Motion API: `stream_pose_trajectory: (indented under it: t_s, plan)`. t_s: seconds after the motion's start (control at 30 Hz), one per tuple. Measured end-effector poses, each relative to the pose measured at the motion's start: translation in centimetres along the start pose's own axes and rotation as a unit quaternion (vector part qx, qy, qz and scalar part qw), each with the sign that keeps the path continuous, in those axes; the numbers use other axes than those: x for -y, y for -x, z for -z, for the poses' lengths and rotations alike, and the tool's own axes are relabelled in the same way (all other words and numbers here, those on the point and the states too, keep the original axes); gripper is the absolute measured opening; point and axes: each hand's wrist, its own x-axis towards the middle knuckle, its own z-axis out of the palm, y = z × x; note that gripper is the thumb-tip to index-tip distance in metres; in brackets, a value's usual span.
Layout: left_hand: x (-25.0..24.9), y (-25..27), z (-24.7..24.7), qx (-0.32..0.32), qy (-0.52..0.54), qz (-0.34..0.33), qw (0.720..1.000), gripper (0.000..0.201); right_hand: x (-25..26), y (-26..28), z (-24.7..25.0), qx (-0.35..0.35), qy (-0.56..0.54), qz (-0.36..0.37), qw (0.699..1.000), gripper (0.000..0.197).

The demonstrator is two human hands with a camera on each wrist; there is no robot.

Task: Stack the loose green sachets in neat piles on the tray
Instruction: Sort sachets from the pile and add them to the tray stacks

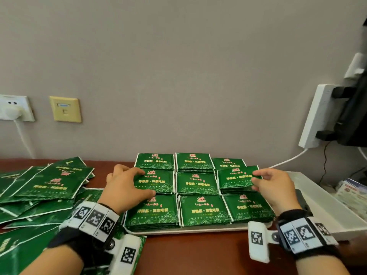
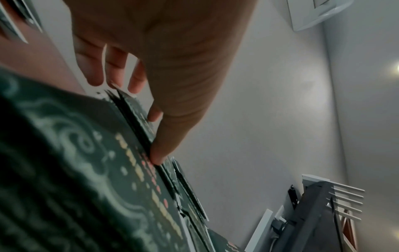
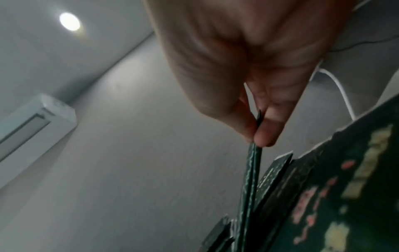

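Note:
A light tray carries a three-by-three grid of green sachet piles. My left hand spans the middle-left pile, fingers on its far edge and thumb on its near edge; in the left wrist view the thumb presses against the pile's side. My right hand pinches a green sachet by its right edge, held slightly tilted just over the middle-right pile. The right wrist view shows the pinch on the sachet's thin edge. A heap of loose sachets lies left of the tray.
More loose sachets lie under my left forearm on the brown table. A white bin stands right of the tray. On the wall behind are a power strip with cables and sockets.

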Motion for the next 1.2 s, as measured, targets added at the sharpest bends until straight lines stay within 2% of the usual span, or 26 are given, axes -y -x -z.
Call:
stream_pose_trajectory:
  t_s: [0.17, 0.33, 0.53, 0.73, 1.0, 1.2]
  plan:
    - [0.1, -0.2, -0.2, -0.004, -0.004, -0.011, 1.000, 0.072, -1.1, -1.1, 0.4, -0.016, 0.055, 0.003, 0.998, 0.015]
    - [0.0, -0.4, -0.5, -0.011, -0.033, -0.015, 0.999, 0.068, -1.5, -1.2, 0.0, 0.052, 0.202, 0.030, 0.978, 0.022]
    - [-0.3, -0.2, -0.7, -0.013, -0.049, -0.018, 0.999, 0.065, -1.5, -1.1, -0.1, 0.062, 0.213, 0.027, 0.975, 0.032]
    - [-0.3, -0.3, -0.8, -0.005, -0.044, -0.014, 0.999, 0.067, -0.6, -0.6, -0.3, 0.067, 0.227, 0.032, 0.971, 0.024]
    - [-0.6, 0.0, -0.7, -0.007, -0.039, -0.020, 0.999, 0.068, 0.2, 0.1, -0.8, 0.114, 0.265, 0.042, 0.957, 0.064]
    - [-0.9, 0.3, -0.7, -0.011, -0.044, -0.027, 0.999, 0.063, -0.1, 0.0, -1.3, 0.133, 0.284, 0.043, 0.949, 0.071]
